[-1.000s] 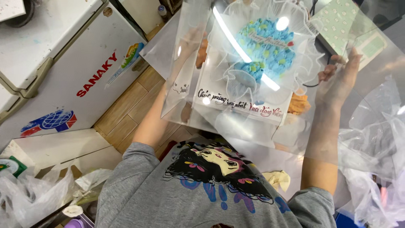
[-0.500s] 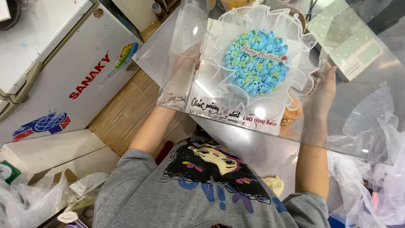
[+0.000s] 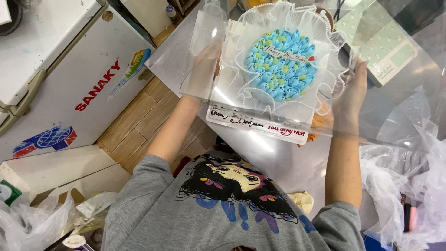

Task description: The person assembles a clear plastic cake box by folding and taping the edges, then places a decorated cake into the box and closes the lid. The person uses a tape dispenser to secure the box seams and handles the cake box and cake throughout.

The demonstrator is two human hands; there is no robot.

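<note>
Up in front of the chest, the cake (image 3: 282, 65) with its blue piped flowers and white frill sits inside a clear plastic box (image 3: 260, 83), held off the surface between both hands. The left hand (image 3: 204, 69) lies flat against the left wall, fingers spread and seen through the plastic. The right hand (image 3: 350, 90) is flat on the right wall, fingers pointing up. Both forearms reach forward, elbows bent. The walls look thin and glossy, so I'd worry about them bowing inward under the squeeze and catching the frill. It's palm pressure only, so the box could slide down. Any tilt, and the cake might drift on its white board (image 3: 258, 123). Crinkled plastic bags (image 3: 409, 186) crowd the right elbow; a white freezer (image 3: 69, 74) stands left.
</note>
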